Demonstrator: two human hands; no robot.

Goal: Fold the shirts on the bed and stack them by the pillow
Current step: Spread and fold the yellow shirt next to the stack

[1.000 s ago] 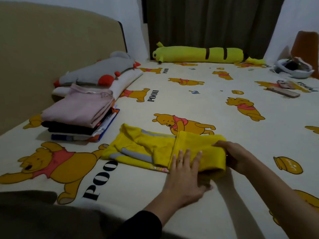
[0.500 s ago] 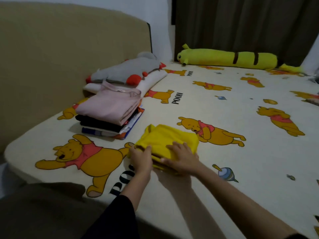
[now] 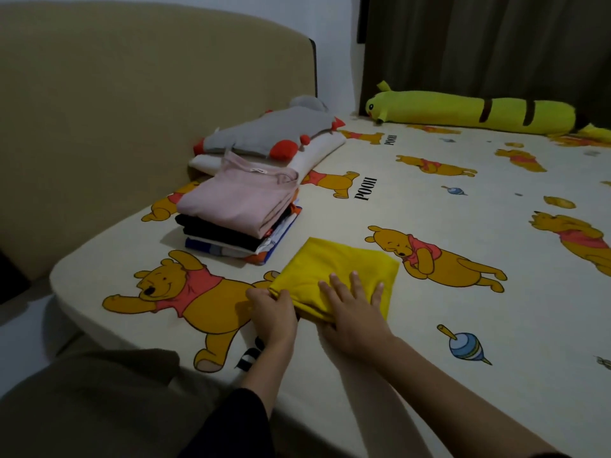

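While the folded bright-yellow cloth shirt (image 3: 337, 271) lies flat on the cartoon-bear printed bed sheet (image 3: 463, 325), just beside the stack of folded shirts with a pale-pink one on top (image 3: 238, 214), the lift has not begun. Left hand (image 3: 272, 312) pinches the shirt's near-left corner; right hand (image 3: 355, 309) lies on top with fingers spread and pressing down.

Risks, as judged:
- Lifting by one corner would let the layers sag and the fold open — both hands should get under it.
- The stack looks uneven, its lower layers jutting out; a careless placement could tip or skew it.

Orientation: the shirt forms a near-square parcel, its slightly longer axis running from the near-left corner toward the far right, roughly parallel to the stack — the open layered edge faces the person.
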